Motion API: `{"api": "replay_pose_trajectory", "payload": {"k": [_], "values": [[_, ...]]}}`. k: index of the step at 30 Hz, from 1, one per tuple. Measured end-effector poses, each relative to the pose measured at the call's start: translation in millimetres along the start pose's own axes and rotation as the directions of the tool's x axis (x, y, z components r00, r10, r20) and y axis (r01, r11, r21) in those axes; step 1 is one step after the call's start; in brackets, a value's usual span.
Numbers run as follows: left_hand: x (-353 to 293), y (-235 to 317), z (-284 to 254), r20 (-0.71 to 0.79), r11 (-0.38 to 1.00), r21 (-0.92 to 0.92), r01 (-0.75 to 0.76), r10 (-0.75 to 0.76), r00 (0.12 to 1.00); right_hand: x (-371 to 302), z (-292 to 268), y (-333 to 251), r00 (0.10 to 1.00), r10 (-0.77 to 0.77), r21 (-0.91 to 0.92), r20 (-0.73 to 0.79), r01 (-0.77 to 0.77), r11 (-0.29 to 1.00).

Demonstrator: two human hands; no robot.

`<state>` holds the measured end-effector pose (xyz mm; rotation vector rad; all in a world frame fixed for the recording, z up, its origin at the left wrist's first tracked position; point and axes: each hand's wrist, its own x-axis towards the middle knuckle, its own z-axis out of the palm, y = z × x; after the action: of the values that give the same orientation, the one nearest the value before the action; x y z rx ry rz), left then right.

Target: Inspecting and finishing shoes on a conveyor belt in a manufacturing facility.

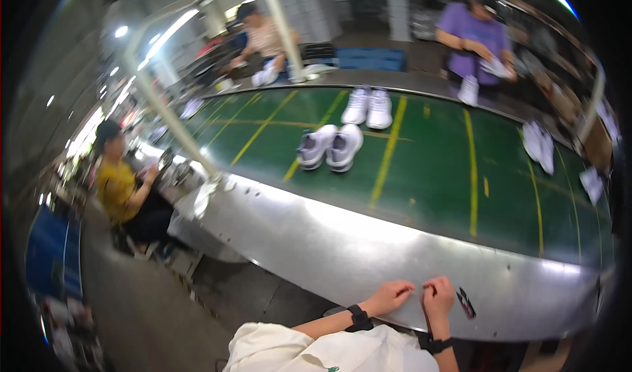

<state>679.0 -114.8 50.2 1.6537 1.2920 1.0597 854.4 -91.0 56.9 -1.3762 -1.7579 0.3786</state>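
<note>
My left hand (393, 296) rests over the near edge of the metal ledge, fingers curled and closed. Beside it, a small gap away, my right hand (438, 295) is also closed, its fingers bent toward the left hand. Anything pinched in either hand is too small or hidden to make out. Just right of my right hand lies a small dark tool (466, 303) with a red part, its kind blurred. Farther off on the green belt (434, 168) stand a near pair of white shoes (343, 148) and a far pair of white shoes (379, 108).
More white shoes (538, 147) lie at the belt's right. Across it, one person in purple (471, 36) handles a shoe, and another (263, 39) works farther left. A person in yellow (118, 181) sits at left. A pale post (164, 118) rises by the ledge (316, 240).
</note>
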Motion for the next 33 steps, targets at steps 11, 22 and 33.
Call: {"api": "replay_pose_trajectory", "payload": {"k": [11, 22, 33], "values": [[-3.0, 5.9, 15.5, 0.064, 0.989, -0.133, -0.06, 0.069, 0.996, -5.0, -9.4, 19.8, 0.997, -0.041, 0.028, 0.058, 0.039, 0.999], [2.1, 10.7, 20.7, 0.06, 0.979, -0.189, -0.071, 0.084, 0.995, -2.2, -13.2, 26.5, 0.994, 0.024, -0.004, 0.107, -0.024, 1.0], [-7.2, 22.7, 9.4, 0.173, 0.987, -0.128, 0.097, -0.075, 0.982, -7.9, -21.2, 5.2, 0.998, -0.004, -0.011, 0.066, 0.005, 1.0]]}}
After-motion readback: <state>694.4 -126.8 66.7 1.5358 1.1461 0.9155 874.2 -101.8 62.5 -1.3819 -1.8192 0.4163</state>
